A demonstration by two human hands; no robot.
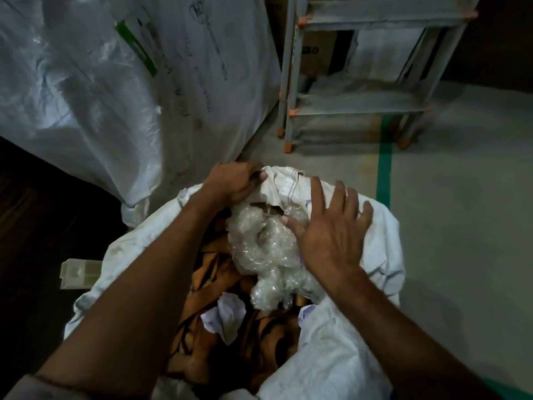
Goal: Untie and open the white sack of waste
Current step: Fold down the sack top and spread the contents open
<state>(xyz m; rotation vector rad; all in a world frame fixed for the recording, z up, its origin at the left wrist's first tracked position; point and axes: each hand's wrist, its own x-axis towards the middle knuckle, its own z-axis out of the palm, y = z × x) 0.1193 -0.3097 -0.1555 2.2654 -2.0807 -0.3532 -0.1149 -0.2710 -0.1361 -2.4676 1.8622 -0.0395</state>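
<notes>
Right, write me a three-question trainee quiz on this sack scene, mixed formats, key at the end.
1. True or false: the white sack is already open.
2. Which of the hands grips the sack's far rim? A) left hand B) right hand
3. Fill in: the right hand lies spread, palm down, on the sack's rim beside the crumpled clear ____.

Key: 1 true, brown scraps show inside. 2 A. 3 plastic.
</notes>
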